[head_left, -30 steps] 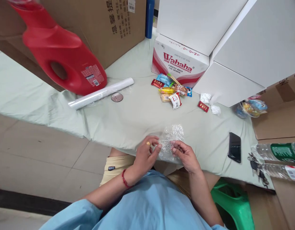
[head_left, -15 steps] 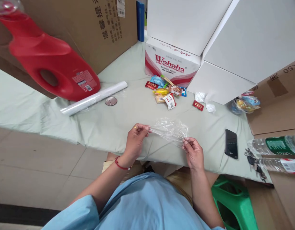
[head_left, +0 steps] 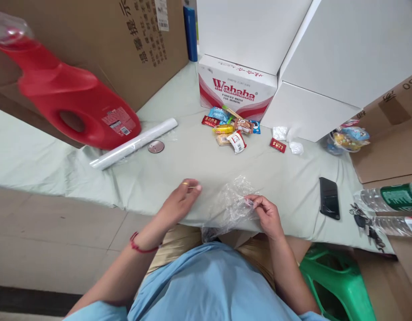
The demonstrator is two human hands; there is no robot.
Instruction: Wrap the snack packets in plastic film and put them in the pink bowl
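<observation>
A thin clear plastic bag point(head_left: 230, 203) hangs crumpled over the near table edge, its lower part towards my lap. My right hand point(head_left: 267, 216) pinches its right side between thumb and fingers. To the left of the bag, apart from it, my left hand point(head_left: 181, 200) is in the air with nothing in it. Its fingers are loosely curled, with a small gap between thumb and forefinger, and slightly blurred. Beyond the hands lies a pile of wrapped snacks, among them a white packet point(head_left: 237, 141) and a yellow packet point(head_left: 223, 129).
A white roll of plastic point(head_left: 135, 143), a round metal disc point(head_left: 156, 146) and a red jug point(head_left: 82, 98) are on the left. Rightward lie a red packet point(head_left: 278, 145), a phone point(head_left: 329, 198), keys point(head_left: 366, 227) and bottles point(head_left: 399, 197). A Wahaba-printed carton point(head_left: 237, 89) stands behind.
My left hand has let go of the bag and moved left and slightly towards me. The bag has dropped open downwards from my right hand, which still grips it.
</observation>
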